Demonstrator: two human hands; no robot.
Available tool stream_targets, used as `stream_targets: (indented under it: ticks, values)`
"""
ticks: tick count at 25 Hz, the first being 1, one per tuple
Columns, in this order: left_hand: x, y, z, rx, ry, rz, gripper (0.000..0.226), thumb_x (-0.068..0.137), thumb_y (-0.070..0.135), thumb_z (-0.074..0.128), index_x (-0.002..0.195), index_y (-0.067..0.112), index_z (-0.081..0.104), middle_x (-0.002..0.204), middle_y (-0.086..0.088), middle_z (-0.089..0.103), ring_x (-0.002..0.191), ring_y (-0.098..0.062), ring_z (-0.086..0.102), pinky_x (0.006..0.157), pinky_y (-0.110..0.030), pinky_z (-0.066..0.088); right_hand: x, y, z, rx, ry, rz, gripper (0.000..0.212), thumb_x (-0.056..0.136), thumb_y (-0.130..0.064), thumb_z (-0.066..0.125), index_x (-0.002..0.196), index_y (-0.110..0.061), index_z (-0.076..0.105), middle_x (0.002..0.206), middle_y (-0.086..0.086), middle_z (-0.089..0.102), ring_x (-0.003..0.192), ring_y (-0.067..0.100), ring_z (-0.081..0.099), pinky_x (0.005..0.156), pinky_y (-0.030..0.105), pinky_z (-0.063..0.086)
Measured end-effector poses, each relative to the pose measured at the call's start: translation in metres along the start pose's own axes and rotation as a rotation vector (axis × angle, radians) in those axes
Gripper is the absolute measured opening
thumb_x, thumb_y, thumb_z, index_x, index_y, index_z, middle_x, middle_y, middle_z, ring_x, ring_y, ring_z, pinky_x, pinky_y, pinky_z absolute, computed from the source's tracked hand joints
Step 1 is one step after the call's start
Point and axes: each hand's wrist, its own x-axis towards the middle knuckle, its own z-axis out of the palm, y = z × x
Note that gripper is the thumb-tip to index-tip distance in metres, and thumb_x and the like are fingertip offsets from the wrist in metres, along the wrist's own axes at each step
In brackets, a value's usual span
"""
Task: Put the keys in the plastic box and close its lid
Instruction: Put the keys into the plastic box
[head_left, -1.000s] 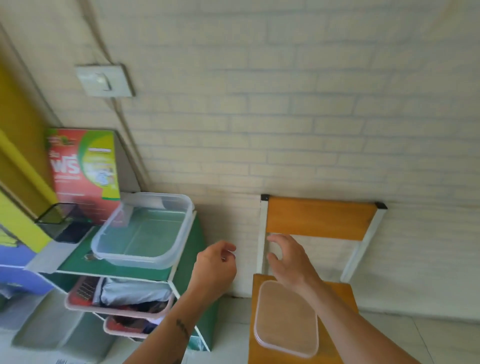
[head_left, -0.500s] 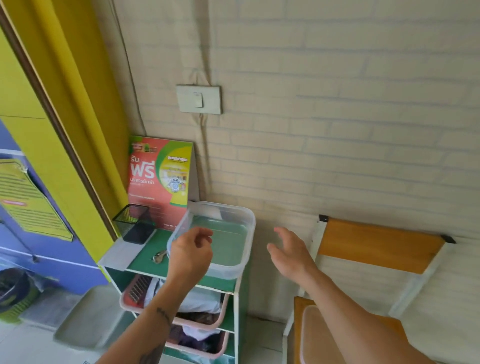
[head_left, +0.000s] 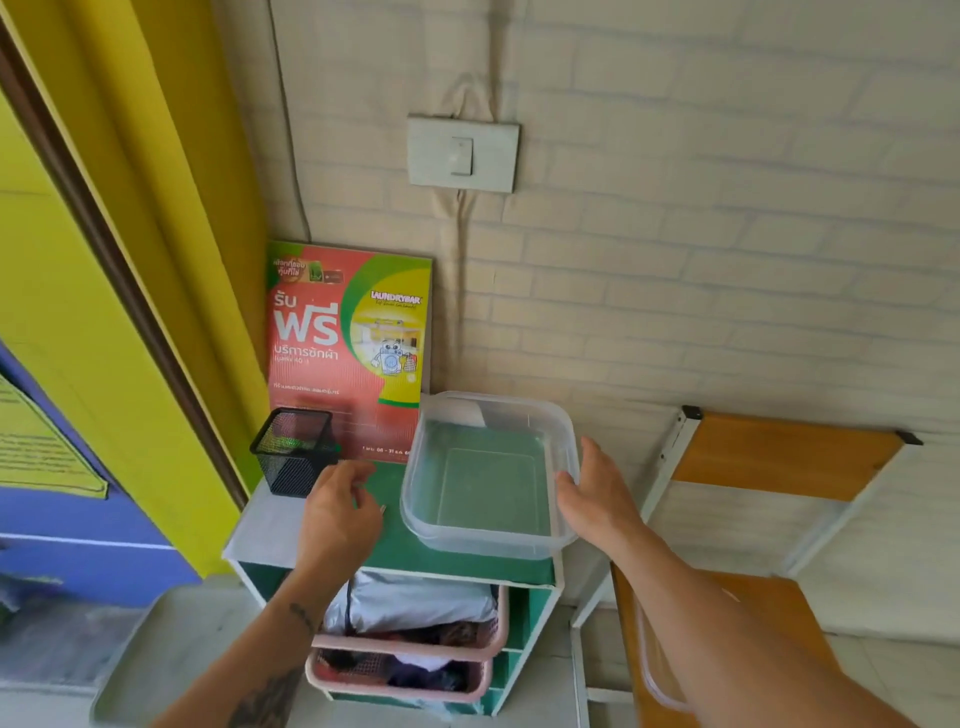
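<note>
The clear plastic box (head_left: 415, 499) stands open and empty on the green top of a small shelf unit (head_left: 400, 551). My right hand (head_left: 597, 499) holds its right wall, thumb on the rim and fingers along the outside. My left hand (head_left: 337, 514) is curled palm-down on the green top just left of the box, covering the spot where the keys lay. Only a small metal tip (head_left: 383, 509) shows beside its thumb. The clear lid (head_left: 655, 675) lies on the wooden chair seat at the lower right, mostly hidden by my right forearm.
A black mesh holder (head_left: 293, 449) and a red leaflet board (head_left: 348, 343) stand behind my left hand. Pink drawers (head_left: 405, 644) full of clothes sit under the top. The wooden chair (head_left: 779, 454) stands against the brick wall on the right; a yellow door frame (head_left: 130, 260) is on the left.
The view has swung left from the chair to the shelf unit. My left hand came down onto the keys' spot and my right hand reached the box's right rim.
</note>
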Motion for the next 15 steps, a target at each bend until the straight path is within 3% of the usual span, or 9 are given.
stream_targets:
  ticks: [4,7,11,15]
  values:
    - [-0.003,-0.028,0.003,0.125,-0.232,0.04,0.04,0.084,0.012,0.063,0.123,0.019,0.061,0.12,0.0,0.057,0.112,-0.022,0.051,0.095,-0.036,0.045,-0.001,0.0,0.014,-0.034,-0.016,0.034,0.069,0.1,-0.025,0.046,0.156,-0.02,0.005,0.158,0.013,0.028,0.14,0.032,0.035,0.11,0.043,0.034]
    - [-0.001,-0.038,0.005,0.253,-0.289,0.055,0.048,0.081,0.019,0.068,0.127,0.023,0.058,0.121,0.001,0.055,0.111,-0.022,0.046,0.098,-0.038,0.044,-0.002,-0.004,0.023,-0.024,-0.011,0.021,0.071,0.1,-0.018,0.045,0.156,-0.024,0.001,0.158,0.011,0.028,0.138,0.032,0.039,0.107,0.041,0.037]
    - [0.006,-0.04,0.011,0.325,-0.282,0.031,0.046,0.079,0.013,0.063,0.124,0.019,0.06,0.114,-0.003,0.057,0.105,-0.025,0.05,0.093,-0.04,0.048,0.002,-0.006,0.03,-0.029,-0.01,0.067,0.081,0.094,-0.002,0.045,0.153,-0.032,0.0,0.142,0.014,0.045,0.098,0.026,0.06,0.074,0.037,0.054]
    - [0.008,-0.033,0.016,0.309,-0.298,-0.013,0.043,0.071,0.004,0.058,0.111,0.015,0.067,0.104,-0.007,0.056,0.09,-0.027,0.055,0.082,-0.038,0.053,0.004,-0.003,0.032,-0.064,-0.017,0.13,0.091,0.09,0.002,0.048,0.153,-0.035,-0.006,0.131,0.014,0.052,0.09,0.028,0.063,0.067,0.04,0.056]
